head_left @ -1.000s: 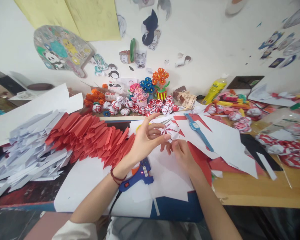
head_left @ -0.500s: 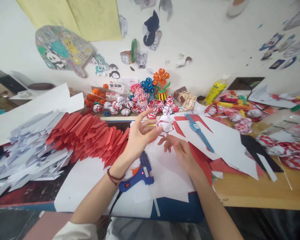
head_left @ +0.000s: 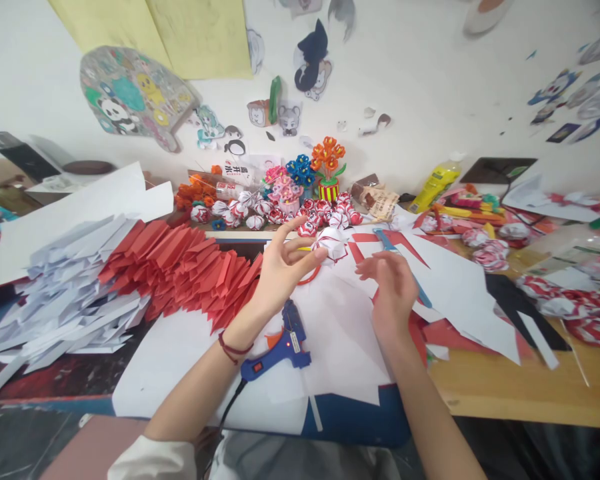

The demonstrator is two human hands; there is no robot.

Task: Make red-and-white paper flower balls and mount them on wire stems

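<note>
My left hand (head_left: 280, 270) is closed on a white paper flower (head_left: 333, 243) with red edges, pinched between thumb and fingers above the white sheets (head_left: 335, 333). To the flower's right hovers my right hand (head_left: 391, 287), fingers loosely bent and apart, holding nothing. A blue glue gun (head_left: 279, 352) with a lit red light lies below my left wrist, its cord running toward me. Under the left thumb a red curved piece (head_left: 310, 276) shows in part. The blue watch (head_left: 420, 287) behind my right hand is partly hidden.
Folded red paper strips (head_left: 180, 267) and white paper strips (head_left: 75, 293) are heaped to the left. Finished red-and-white flowers (head_left: 325, 213) line the back, near a pot of orange flowers (head_left: 329, 190). A yellow bottle (head_left: 437, 183) leans at back right, with paper scraps (head_left: 460, 293) in front.
My right hand has moved away from the flower, to the right and slightly up, now covering part of the watch. My left hand keeps the flower at nearly the same place.
</note>
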